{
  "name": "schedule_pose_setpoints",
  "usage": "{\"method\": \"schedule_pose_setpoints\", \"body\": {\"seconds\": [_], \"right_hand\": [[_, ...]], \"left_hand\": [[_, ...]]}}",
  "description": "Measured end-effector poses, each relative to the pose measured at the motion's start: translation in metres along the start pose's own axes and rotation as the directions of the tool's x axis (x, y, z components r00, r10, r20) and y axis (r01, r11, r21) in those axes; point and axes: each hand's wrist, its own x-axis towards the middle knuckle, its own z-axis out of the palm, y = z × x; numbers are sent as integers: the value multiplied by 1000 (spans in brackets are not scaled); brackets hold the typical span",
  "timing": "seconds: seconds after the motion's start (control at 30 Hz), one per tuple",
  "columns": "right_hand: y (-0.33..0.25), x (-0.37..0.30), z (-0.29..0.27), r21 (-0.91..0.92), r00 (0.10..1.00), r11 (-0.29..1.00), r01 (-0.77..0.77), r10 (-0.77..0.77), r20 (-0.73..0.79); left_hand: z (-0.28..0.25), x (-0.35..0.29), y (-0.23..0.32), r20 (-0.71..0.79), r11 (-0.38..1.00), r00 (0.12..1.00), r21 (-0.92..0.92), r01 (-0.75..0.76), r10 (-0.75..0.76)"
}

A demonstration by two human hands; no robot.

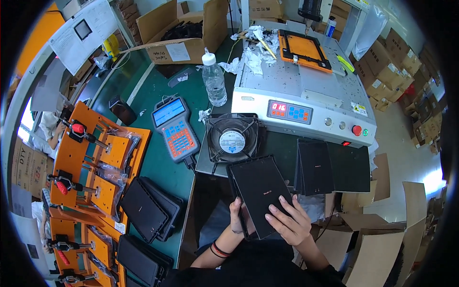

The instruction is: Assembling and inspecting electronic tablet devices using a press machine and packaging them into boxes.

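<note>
A thin black rectangular panel (263,193) lies slightly skewed over a black frame or shell (232,178), held at the near edge of the bench. My left hand (237,221) grips the frame's left side, its thumb up along the edge; its other fingers are hidden underneath. My right hand (292,223) lies over the panel's lower right edge with fingers pressed on the face, its thumb out of sight. Right beyond the panel stands a black cooling fan (232,138). A small stack of similar black panels (314,167) rests to the right.
A white bench machine (296,100) with a red display carries an orange fixture (306,50). Left are a handheld keypad device (175,129), a clear bottle (213,80), stacked black shells (152,208) and an orange rack with toggle clamps (79,167). Open cardboard boxes (377,253) stand low at right.
</note>
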Motion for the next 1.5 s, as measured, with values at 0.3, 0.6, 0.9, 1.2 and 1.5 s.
{"method": "schedule_pose_setpoints", "body": {"seconds": [0.3,0.6,0.9,1.2,1.5], "right_hand": [[-2,13,-8,109,970,992,-67,39,240],[-13,-17,-10,843,546,48,-536,781,303],[-7,-8,3,841,453,-139,-523,790,413],[-3,-9,17,904,502,-76,-421,811,302],[-9,-5,36,935,552,122,-334,829,89]], "left_hand": [[-3,4,-1,114,962,992,-274,-17,50],[7,0,27,302,977,951,-213,2,64],[32,10,53,108,597,951,756,-268,290],[32,7,45,98,544,904,770,-334,417],[32,-5,43,295,337,776,774,-536,557]]}}
